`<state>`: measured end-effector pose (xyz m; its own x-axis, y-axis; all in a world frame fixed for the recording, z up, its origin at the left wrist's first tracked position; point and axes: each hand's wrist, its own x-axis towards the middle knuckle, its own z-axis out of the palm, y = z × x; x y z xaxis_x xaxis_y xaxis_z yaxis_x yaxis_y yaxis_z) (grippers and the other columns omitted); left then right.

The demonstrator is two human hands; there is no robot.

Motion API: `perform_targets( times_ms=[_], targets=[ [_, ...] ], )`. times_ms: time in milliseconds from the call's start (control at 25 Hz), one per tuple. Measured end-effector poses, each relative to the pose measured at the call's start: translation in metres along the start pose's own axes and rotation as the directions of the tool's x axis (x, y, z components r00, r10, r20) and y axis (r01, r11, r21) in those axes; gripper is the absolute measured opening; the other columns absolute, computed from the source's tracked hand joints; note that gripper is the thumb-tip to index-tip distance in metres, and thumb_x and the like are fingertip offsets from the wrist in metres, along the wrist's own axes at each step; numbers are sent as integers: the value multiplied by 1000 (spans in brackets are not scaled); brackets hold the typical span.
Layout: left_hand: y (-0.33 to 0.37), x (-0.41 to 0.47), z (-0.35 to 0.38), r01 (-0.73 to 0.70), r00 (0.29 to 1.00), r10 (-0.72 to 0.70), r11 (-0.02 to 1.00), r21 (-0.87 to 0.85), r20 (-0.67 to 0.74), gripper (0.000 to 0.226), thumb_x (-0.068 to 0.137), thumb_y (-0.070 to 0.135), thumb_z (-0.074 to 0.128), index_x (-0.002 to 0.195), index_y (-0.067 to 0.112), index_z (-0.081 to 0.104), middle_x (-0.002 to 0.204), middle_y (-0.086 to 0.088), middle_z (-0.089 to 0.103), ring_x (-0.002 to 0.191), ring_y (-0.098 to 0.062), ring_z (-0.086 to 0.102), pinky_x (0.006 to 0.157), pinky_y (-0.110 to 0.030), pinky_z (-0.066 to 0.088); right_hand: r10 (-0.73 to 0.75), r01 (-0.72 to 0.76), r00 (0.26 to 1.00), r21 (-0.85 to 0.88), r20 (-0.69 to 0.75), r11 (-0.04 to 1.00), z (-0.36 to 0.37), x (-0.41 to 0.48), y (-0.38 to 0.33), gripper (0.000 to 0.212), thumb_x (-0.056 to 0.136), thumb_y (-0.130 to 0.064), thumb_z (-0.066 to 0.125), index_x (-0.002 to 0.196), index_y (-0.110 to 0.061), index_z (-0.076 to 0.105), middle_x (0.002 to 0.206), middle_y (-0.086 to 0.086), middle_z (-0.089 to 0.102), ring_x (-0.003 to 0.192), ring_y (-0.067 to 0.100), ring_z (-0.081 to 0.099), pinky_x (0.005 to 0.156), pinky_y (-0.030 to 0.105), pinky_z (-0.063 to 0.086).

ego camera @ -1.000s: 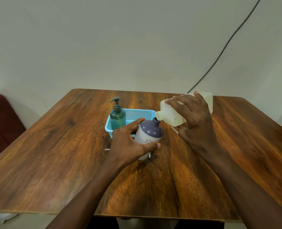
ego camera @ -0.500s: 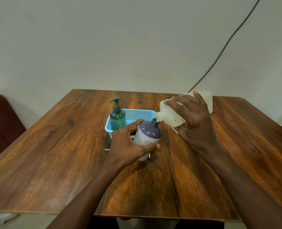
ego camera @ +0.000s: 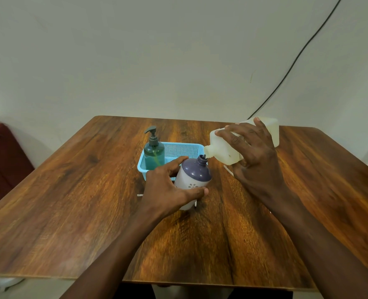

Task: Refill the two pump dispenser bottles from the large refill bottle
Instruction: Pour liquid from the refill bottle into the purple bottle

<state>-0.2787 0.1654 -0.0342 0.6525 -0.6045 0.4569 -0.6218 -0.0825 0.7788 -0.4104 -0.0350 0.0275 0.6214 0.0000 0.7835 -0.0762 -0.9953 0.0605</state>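
My left hand (ego camera: 168,188) grips a white bottle with a purple top (ego camera: 195,178), which stands on the table with its neck open and no pump in it. My right hand (ego camera: 254,156) holds the large pale refill bottle (ego camera: 224,151) tilted down to the left, its spout right at the purple bottle's neck. A green pump bottle (ego camera: 154,155) stands upright in the left end of a blue basket (ego camera: 178,149), pump fitted.
The wooden table (ego camera: 70,201) carries a thin white piece (ego camera: 228,169) lying under my right hand and a small white bit (ego camera: 140,195) left of the purple bottle. A black cable (ego camera: 297,59) runs down the wall at the back right. A dark red seat (ego camera: 1,158) stands at the left.
The refill bottle has tipped a little more steeply, its rear end rising slightly. My left hand and the purple-topped bottle have stayed put.
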Motion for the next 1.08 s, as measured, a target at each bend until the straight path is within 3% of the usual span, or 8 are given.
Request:
perform_targets(
  times_ms=[280, 520, 680, 1080],
  targets=[
    [-1, 0, 0, 1, 1000, -1, 1000, -12, -2, 95, 57, 53, 95, 142, 31, 58, 114, 46, 49, 104, 31, 51, 76, 5, 43, -10, 10, 1000, -1, -1, 1000, -2, 2, -1, 74, 68, 0, 87, 137, -9, 63, 134, 16, 64, 128, 37, 57, 119, 60, 27],
    [-2, 0, -1, 4, 1000, -4, 1000, -6, 6, 93, 58, 51, 95, 141, 31, 59, 121, 33, 57, 101, 25, 55, 79, 3, 45, -9, 9, 1000, -10, -1, 1000, -2, 2, -2, 72, 69, -3, 90, 136, -9, 64, 134, 16, 64, 128, 37, 57, 118, 61, 27],
    [-3, -1, 0, 7, 1000, -7, 1000, -10, 19, 91, 58, 50, 96, 140, 33, 59, 112, 44, 51, 103, 29, 53, 77, 4, 43, -23, 22, 1000, -20, -8, 1000, -3, 2, -1, 70, 70, -3, 89, 135, -8, 64, 134, 18, 64, 127, 39, 57, 117, 65, 28],
    [-2, -3, 0, 12, 1000, -11, 1000, -3, 29, 89, 59, 46, 97, 139, 32, 60, 112, 44, 50, 101, 31, 51, 75, 5, 42, -49, 49, 999, -28, 0, 998, -4, 2, -1, 71, 69, -2, 90, 135, -8, 64, 134, 19, 64, 128, 39, 57, 118, 65, 26]
  ],
)
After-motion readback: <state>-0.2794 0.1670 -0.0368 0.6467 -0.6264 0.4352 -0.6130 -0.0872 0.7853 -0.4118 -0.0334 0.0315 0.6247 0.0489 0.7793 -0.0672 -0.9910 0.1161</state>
